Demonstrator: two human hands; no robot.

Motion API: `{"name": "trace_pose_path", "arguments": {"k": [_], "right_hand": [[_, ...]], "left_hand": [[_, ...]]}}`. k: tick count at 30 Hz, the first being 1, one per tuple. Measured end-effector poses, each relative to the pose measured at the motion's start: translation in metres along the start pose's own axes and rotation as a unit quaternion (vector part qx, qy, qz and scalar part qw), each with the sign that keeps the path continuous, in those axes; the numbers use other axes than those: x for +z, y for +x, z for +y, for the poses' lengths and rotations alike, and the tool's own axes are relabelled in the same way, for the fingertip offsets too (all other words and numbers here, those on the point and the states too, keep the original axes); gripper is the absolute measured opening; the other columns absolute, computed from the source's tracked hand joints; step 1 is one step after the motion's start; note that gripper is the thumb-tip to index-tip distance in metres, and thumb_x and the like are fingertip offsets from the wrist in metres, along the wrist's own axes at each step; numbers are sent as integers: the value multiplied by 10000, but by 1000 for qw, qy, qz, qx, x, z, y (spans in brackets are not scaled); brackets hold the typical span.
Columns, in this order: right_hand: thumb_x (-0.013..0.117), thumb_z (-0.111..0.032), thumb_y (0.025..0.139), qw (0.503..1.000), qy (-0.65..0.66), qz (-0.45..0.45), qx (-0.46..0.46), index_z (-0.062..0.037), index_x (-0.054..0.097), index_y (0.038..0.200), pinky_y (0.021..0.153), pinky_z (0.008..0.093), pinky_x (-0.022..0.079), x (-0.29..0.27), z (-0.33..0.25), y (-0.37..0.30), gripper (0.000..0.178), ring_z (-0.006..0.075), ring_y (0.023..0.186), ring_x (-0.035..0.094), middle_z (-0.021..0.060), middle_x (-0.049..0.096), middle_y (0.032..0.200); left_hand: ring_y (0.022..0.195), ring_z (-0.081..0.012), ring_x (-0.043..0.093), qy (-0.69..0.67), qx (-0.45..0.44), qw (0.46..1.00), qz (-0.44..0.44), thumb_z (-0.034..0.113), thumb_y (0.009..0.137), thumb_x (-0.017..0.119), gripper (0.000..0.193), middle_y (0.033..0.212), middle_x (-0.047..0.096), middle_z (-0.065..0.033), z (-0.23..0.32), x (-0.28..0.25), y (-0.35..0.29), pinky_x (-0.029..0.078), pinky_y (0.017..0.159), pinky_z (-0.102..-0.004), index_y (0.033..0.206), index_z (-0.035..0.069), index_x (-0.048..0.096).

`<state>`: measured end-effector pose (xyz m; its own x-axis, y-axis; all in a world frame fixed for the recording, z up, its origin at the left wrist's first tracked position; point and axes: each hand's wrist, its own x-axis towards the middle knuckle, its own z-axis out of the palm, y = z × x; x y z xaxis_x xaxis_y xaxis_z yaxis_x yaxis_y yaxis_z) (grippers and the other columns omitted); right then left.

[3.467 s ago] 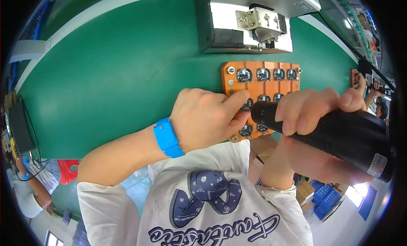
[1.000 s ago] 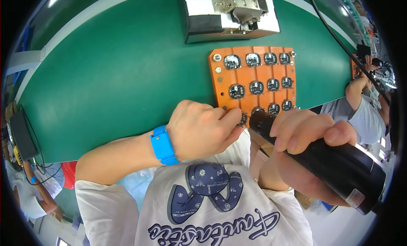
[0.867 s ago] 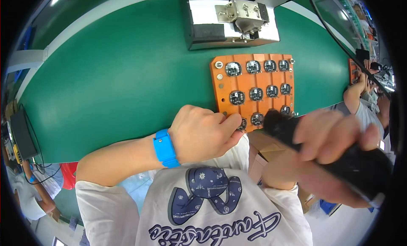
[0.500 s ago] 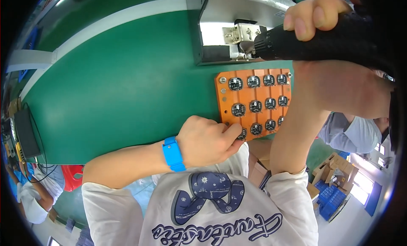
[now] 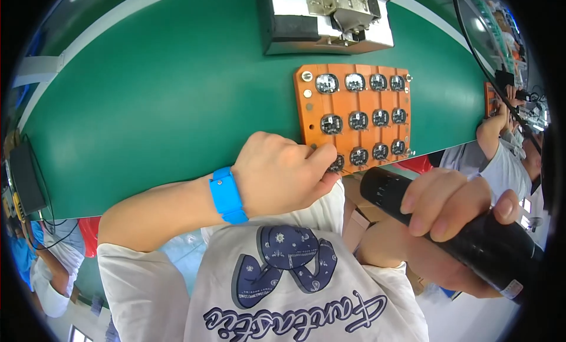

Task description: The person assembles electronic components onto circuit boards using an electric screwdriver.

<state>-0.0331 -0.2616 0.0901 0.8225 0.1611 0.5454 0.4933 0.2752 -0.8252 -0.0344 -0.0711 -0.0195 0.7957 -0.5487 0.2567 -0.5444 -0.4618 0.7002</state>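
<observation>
**Left hand steadies the tray while the driver waits off the edge**

Our left hand [image 5: 282, 174] is curled at the near edge of the orange tray [image 5: 306, 115], its fingertips [image 5: 326, 155] pinched at the small round part [image 5: 336, 163] in the bottom-left slot. We judge this is to keep that piece seated and the tray from sliding on the green counter [image 5: 159, 100]. The blue wristband [image 5: 227, 194] sits on that wrist.

Our right hand [image 5: 451, 209] is wrapped tightly around the black power screwdriver [image 5: 454, 236], held low and off the counter's near edge, its front end pointing toward the tray. The tip itself we cannot make out.

The tray lies flat near the counter's front edge, with three rows of round parts, within easy reach. A grey metal fixture [image 5: 327, 17] stands just behind it. Another person [image 5: 501, 147] works farther right.
</observation>
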Motion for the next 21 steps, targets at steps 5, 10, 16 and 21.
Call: {"name": "trace_pose_path", "arguments": {"k": [5, 10, 16, 21], "right_hand": [[533, -729, 937, 999, -11, -3, 38, -49, 459, 1368, 603, 383, 488, 1, 1, -11, 808, 227, 630, 598, 95, 596, 855], [481, -764, 948, 997, -19, -13, 75, -54, 440, 1383, 602, 396, 500, 1, 4, -17, 833, 236, 619, 601, 108, 604, 866], [499, -773, 937, 996, -20, -58, 69, -68, 454, 1337, 609, 395, 493, -1, 9, -17, 812, 238, 640, 602, 106, 588, 854], [534, -784, 918, 998, -11, -34, 55, -81, 460, 1269, 600, 391, 484, 6, 14, -20, 790, 231, 633, 593, 102, 581, 845]], "left_hand": [[509, -215, 639, 4, 5, 1000, 7, 235, 741, 852, 306, 608, 648, -7, 0, 1, -1, 481, 450, -349, 959, 134, 662], [518, -221, 641, 6, 4, 1000, 2, 213, 729, 843, 305, 614, 646, -11, 1, 2, -3, 477, 447, -357, 962, 133, 663], [529, -232, 647, 4, -3, 1000, -18, 197, 721, 837, 315, 618, 647, -19, 0, -2, -4, 479, 448, -366, 973, 132, 659], [466, -264, 627, -4, 3, 1000, 4, 315, 854, 757, 259, 543, 597, -44, 0, -1, -2, 477, 434, -400, 856, 110, 599]]}}
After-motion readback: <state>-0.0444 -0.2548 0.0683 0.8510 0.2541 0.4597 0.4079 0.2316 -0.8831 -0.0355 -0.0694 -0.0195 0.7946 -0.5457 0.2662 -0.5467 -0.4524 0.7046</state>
